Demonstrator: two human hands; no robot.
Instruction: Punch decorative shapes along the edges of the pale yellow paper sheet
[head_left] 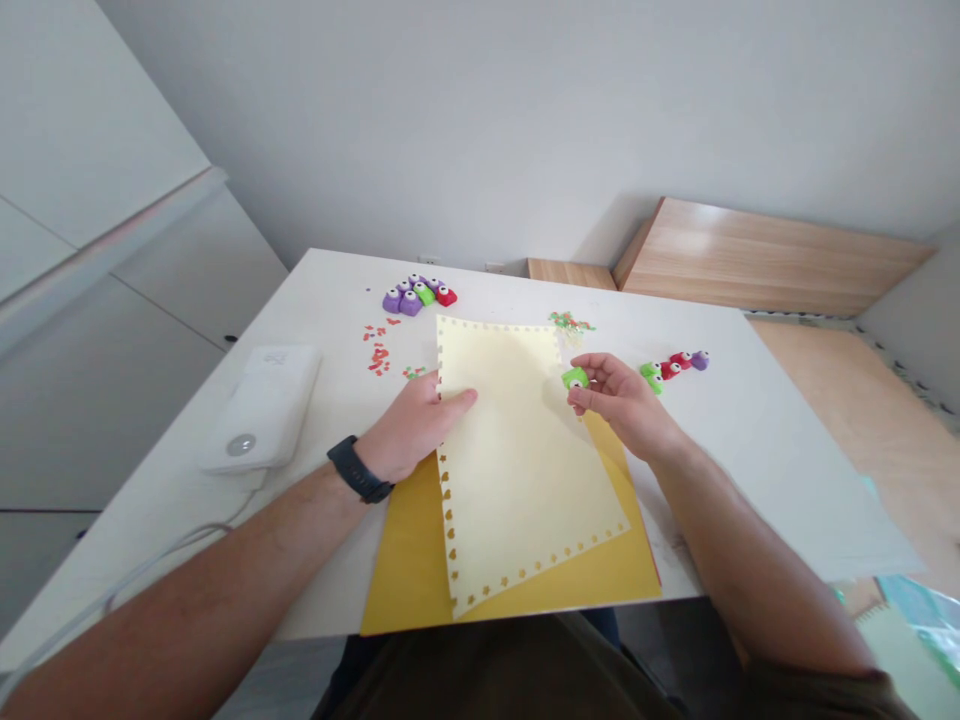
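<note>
My left hand (411,425) grips the left edge of a pale yellow sheet of paper (525,450), thumb on top. Small shapes, some of them hearts, flowers and stars, are cut along the sheet's edges. Between the thumb and fingers of my right hand (626,402) is a small green craft paper punch (574,378), close to the sheet's right edge. Below the pale sheet lies deeper yellow paper (409,570), reaching the table's front edge. Part of the right edge, around the punch, is hard to make out.
Several purple, green and red punches (411,300) stand at the back left; another row (679,365) sits right of my hand. Red paper bits (379,358) and green bits (571,322) dot the white table (750,470). A white device (266,405) with a cable lies left.
</note>
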